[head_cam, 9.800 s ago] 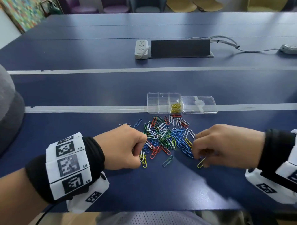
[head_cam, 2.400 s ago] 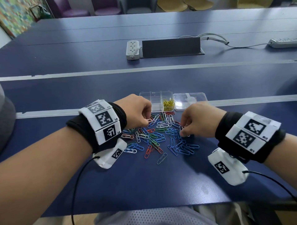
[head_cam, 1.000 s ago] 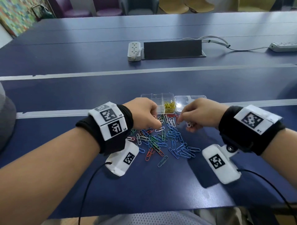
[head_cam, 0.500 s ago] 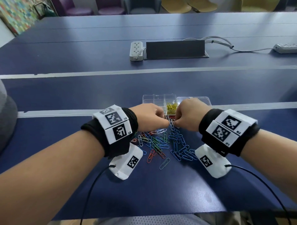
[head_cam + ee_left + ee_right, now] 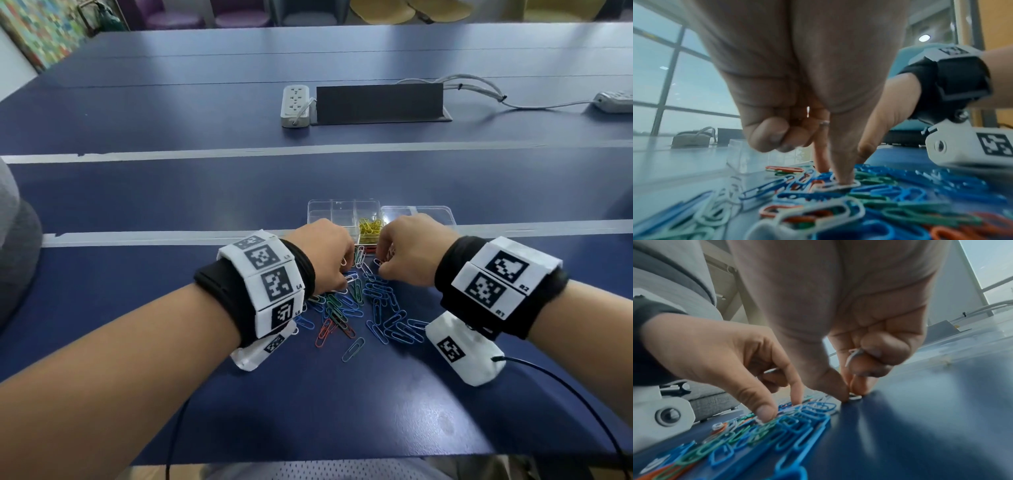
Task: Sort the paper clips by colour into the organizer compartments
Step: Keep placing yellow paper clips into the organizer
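A pile of blue, green, red and white paper clips [image 5: 359,305] lies on the blue table in front of the clear organizer [image 5: 334,216]. Its right compartment holds yellow clips [image 5: 370,228]. My left hand [image 5: 337,270] is at the pile's far left edge. Its thumb [image 5: 842,177] presses on a white clip [image 5: 836,186], and its curled fingers hold white clips [image 5: 807,112]. My right hand [image 5: 387,263] is at the far right edge. There its thumb and forefinger pinch a white clip [image 5: 855,397] on the table, with another white clip [image 5: 854,355] in the curled fingers.
The organizer's clear lid [image 5: 431,214] lies open to the right of it. A white power strip [image 5: 294,104], a dark cable box [image 5: 378,102] and cables [image 5: 479,92] sit far back. A grey strip [image 5: 171,236] runs across the table.
Over the last second my right hand came in from the right to the pile's far edge. Both hands have since drawn slightly apart and lowered their fingertips onto clips.
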Available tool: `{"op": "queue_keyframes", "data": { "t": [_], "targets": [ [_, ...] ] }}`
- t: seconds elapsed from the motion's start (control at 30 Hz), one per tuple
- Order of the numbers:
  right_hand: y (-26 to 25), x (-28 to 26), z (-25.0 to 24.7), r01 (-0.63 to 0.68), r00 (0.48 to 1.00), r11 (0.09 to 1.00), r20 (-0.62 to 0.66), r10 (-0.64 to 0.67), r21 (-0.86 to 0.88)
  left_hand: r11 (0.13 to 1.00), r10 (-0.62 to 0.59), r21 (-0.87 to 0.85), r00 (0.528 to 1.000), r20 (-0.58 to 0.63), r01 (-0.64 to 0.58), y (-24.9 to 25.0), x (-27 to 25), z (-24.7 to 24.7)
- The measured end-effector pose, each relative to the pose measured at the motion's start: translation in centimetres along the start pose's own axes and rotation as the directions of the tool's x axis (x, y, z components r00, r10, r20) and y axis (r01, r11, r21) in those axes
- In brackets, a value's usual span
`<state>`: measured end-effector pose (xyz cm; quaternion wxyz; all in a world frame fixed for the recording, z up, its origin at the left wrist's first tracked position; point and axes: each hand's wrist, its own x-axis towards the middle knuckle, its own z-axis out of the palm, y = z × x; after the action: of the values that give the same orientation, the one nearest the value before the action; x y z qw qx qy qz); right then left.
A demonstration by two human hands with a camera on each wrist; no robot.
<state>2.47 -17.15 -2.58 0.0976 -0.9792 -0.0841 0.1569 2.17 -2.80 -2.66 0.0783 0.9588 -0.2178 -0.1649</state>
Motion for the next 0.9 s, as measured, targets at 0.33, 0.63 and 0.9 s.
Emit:
{"op": "queue_keyframes", "data": {
  "t": [0.33, 0.63, 0.9],
  "targets": [
    [0.1, 0.0, -0.9, 0.042, 0.999, 0.997, -0.028, -0.040, 0.061, 0.998, 0.013, 0.061, 0.999, -0.032, -0.011, 0.0, -0.1, -0.2],
    [-2.7, 3.1, -3.1, 0.101, 0.984, 0.985, -0.161, -0.077, 0.143, 0.999, -0.046, -0.021, 0.998, -0.031, 0.046, -1.0, -1.0, -0.7],
    [-4.4, 4.4, -3.0, 0.074, 0.991, 0.992, -0.119, -0.061, 0.104, 1.000, -0.022, 0.003, 0.999, -0.042, 0.022, -0.8, -1.4, -0.5]
  ]
}}
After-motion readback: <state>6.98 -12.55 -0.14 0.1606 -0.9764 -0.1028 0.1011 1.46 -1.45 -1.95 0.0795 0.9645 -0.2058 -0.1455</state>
